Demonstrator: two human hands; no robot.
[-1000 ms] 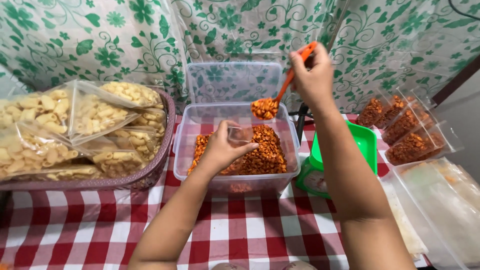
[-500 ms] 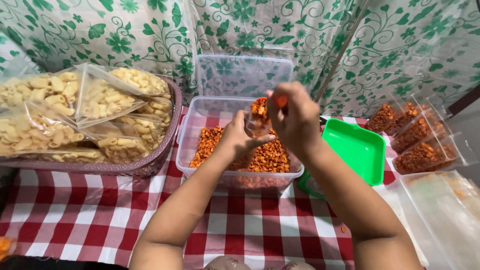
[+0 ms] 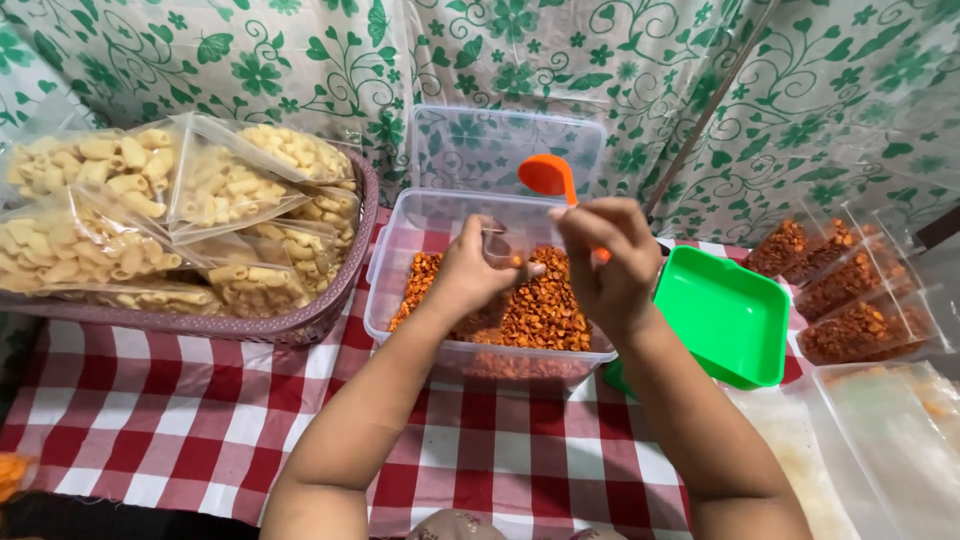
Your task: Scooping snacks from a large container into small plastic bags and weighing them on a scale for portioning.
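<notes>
Half a second on, the orange scoop (image 3: 548,176) has tipped up behind the right hand (image 3: 606,262), its bowl now showing above the knuckles, and both hands have drawn close together over the clear plastic tub (image 3: 400,300). The right hand is closed around the scoop's handle, fingers curled. The left hand (image 3: 478,268) pinches a small clear bag (image 3: 500,243) at its mouth, thumb and fingers nearly shut on the thin film. Directly beneath both hands, the one tub holds a layer of orange-red spiced snack pieces (image 3: 545,310), its clear lid (image 3: 505,148) propped upright just beyond the hands. To the left of the left hand, one woven purple basket (image 3: 330,310) carries at least five sealed bags of pale macaroni-shaped crackers (image 3: 225,185). Just right of the right hand sits one empty green tray (image 3: 725,315). Farther right lie three filled bags of the orange snack (image 3: 855,330), with a stack of clear unfilled bags (image 3: 890,440) nearer the camera. Everything rests on a worktop (image 3: 150,420) covered in red-and-white checked cloth.
</notes>
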